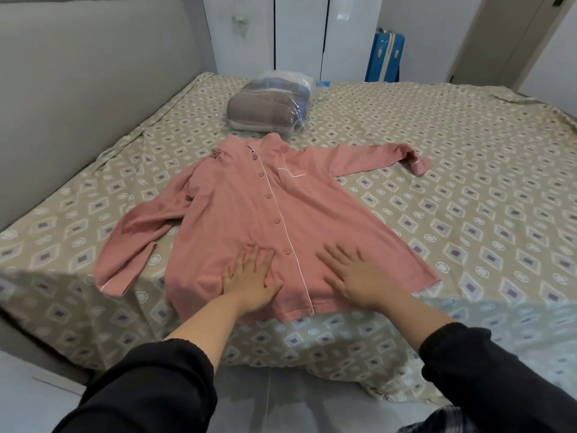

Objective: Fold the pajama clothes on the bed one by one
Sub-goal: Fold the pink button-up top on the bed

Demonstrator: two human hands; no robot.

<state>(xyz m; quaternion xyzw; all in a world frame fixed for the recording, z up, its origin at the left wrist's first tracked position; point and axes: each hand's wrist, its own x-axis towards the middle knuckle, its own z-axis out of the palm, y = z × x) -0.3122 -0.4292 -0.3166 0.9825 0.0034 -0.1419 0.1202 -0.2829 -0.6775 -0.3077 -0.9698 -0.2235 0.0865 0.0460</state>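
Note:
A pink button-up pajama shirt (249, 207) lies spread flat, front side up, on the bed (468, 198), collar pointing away from me. Its left sleeve bends down toward the bed's near edge and its right sleeve stretches out to the right. My left hand (249, 279) presses flat on the lower front, left of the button line, fingers spread. On the other side of the white piping my right hand (356, 276) lies flat with straight fingers on the lower front.
A clear plastic bag of folded grey and blue fabric (268, 104) sits behind the shirt's collar. A padded headboard (78, 89) runs along the left. White wardrobe doors (312, 32) and a blue suitcase (385, 57) stand beyond the bed.

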